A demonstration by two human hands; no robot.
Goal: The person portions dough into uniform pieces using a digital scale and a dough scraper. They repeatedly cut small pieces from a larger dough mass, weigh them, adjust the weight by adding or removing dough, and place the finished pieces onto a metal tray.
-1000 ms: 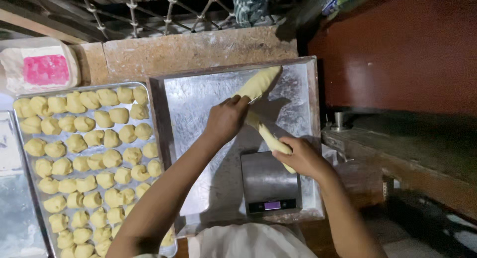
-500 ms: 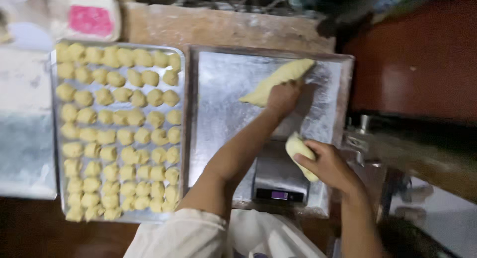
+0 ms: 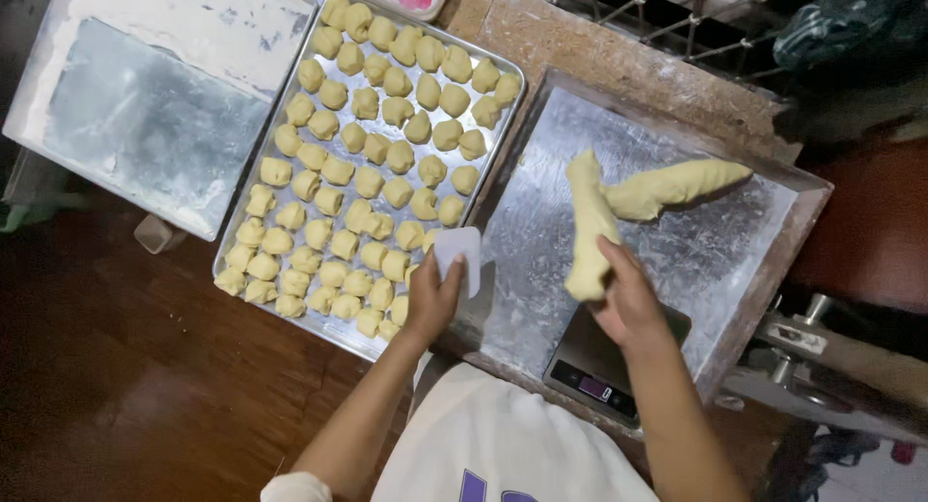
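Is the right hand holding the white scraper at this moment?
No, the white scraper is in the left hand, while the right hand grips a dough roll.

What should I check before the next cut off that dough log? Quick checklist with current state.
1. Right hand grips the dough log: ok, held at its lower end.
2. Left hand holds the white scraper: ok, but it is away from the log, at the tray edge.
3. Digital scale reachable: ok, platform partly hidden under the right hand.
4. Second dough piece out of the way: not ok, it touches the log's top.
5. Free slot on the tray of dough pieces: cannot tell, near corner hidden by the left hand.
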